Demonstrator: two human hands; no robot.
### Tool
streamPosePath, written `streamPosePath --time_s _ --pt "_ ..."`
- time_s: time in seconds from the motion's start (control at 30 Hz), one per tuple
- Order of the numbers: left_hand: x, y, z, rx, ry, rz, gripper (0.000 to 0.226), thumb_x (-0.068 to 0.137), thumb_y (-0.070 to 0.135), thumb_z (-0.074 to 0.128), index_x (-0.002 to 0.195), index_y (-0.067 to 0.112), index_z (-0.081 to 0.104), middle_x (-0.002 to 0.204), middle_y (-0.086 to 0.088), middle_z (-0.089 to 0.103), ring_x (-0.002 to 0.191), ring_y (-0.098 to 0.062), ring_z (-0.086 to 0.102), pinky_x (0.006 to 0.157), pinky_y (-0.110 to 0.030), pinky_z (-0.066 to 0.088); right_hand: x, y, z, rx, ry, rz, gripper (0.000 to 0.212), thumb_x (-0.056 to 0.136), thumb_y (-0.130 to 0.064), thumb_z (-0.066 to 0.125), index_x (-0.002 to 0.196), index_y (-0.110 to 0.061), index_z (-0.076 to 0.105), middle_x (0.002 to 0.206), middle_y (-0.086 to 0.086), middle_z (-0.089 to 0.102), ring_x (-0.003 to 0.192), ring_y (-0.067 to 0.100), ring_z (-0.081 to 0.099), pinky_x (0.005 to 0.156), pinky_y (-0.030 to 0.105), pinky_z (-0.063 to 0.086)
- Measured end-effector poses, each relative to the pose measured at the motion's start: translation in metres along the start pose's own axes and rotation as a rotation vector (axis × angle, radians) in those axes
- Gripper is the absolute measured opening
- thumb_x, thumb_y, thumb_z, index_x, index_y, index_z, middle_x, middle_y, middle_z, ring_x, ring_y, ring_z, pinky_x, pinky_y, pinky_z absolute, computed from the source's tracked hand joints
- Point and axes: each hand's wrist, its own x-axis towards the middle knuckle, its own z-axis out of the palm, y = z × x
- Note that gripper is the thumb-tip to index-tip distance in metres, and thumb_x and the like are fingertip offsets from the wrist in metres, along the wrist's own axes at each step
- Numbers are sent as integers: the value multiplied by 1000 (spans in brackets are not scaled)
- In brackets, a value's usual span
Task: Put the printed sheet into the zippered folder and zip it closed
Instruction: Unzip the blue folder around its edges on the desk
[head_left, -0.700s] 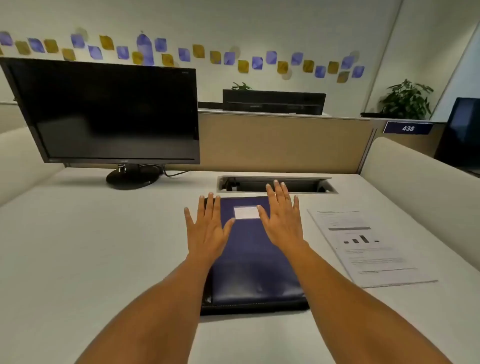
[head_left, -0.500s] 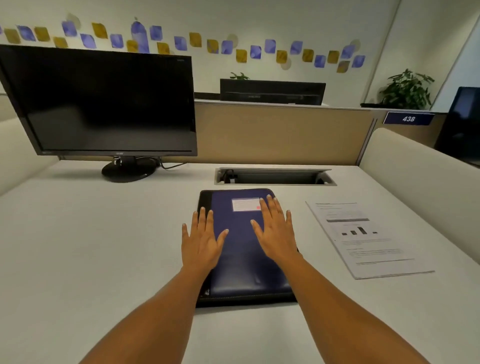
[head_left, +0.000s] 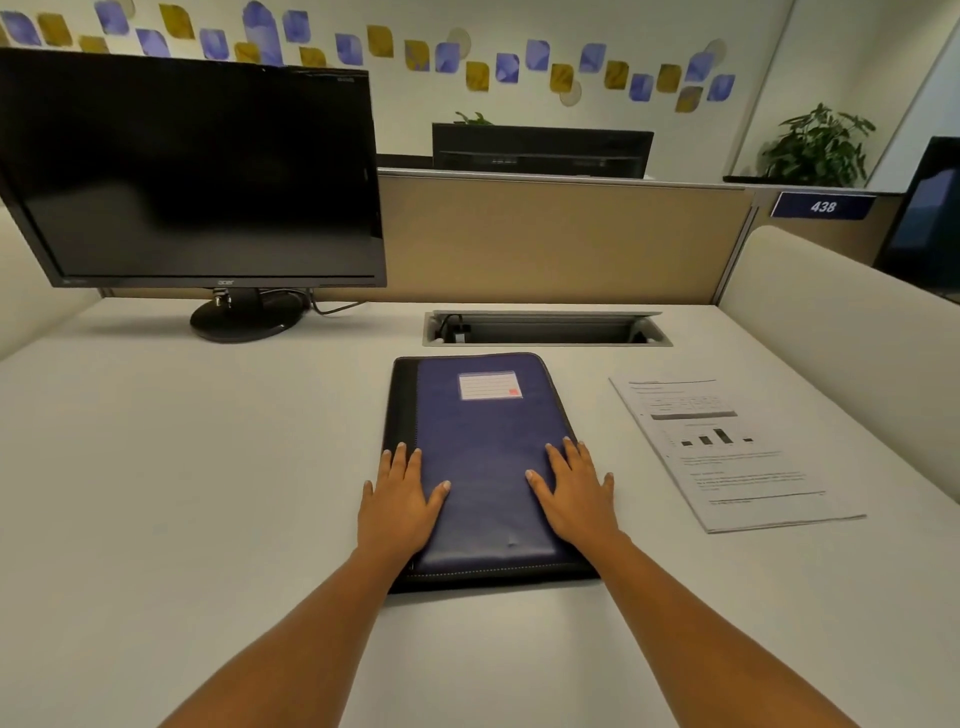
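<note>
A dark blue zippered folder (head_left: 485, 431) with a black spine and a white label lies closed and flat on the white desk (head_left: 208, 493), in front of me. My left hand (head_left: 397, 501) rests flat on its near left edge, fingers straight. My right hand (head_left: 574, 496) lies flat on its near right part, fingers spread. The printed sheet (head_left: 727, 452), with text and a small bar chart, lies flat on the desk to the right of the folder, untouched.
A black monitor (head_left: 192, 171) stands at the back left, its cable trailing right. A cable tray slot (head_left: 545, 330) opens in the desk behind the folder. Beige partitions (head_left: 561, 239) close the back and right side.
Both hands have slid back along the folder toward me, from near the label to its near end. The view has tilted down a little.
</note>
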Motion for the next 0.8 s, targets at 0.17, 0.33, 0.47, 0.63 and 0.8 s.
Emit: streamPosePath --time_s 0.17,0.33,0.47,0.63,0.8 --pt "1 0 1 -7 -12 -5 69 92 55 28 148 21 6 158 -1 2 146 -22 1 116 -44 13 0 -2 0 50 12 34 64 92 -52 33 144 -19 17 155 9 12 142 28 14 115 45 23" --pt "1 -3 0 -10 -22 6 69 92 55 29 148 21 7 158 -1 2 146 -21 1 116 -45 17 1 -9 -8 50 1 122 72 88 -53 43 143 -12 20 152 13 19 138 31 20 109 42 31" --pt "2 -11 -6 10 -21 27 68 92 55 30 147 21 12 158 0 6 145 -21 5 116 -46 18 3 -7 -17 139 -1 201 66 82 -50 57 131 -9 39 136 12 44 124 30 39 101 36 37" --pt "3 -25 -19 93 -5 5 63 93 54 30 146 21 18 157 0 11 145 -20 8 114 -53 9 0 -8 -21 555 -88 308 54 81 -26 68 126 -9 42 132 13 48 117 32 50 98 40 44" --pt "0 -18 -27 162 -44 -40 66 92 56 31 146 20 17 157 -5 7 145 -23 3 111 -62 5 -7 -15 -10 796 -146 408 18 86 -1 48 101 -12 47 106 18 60 79 25 61 72 37 57"
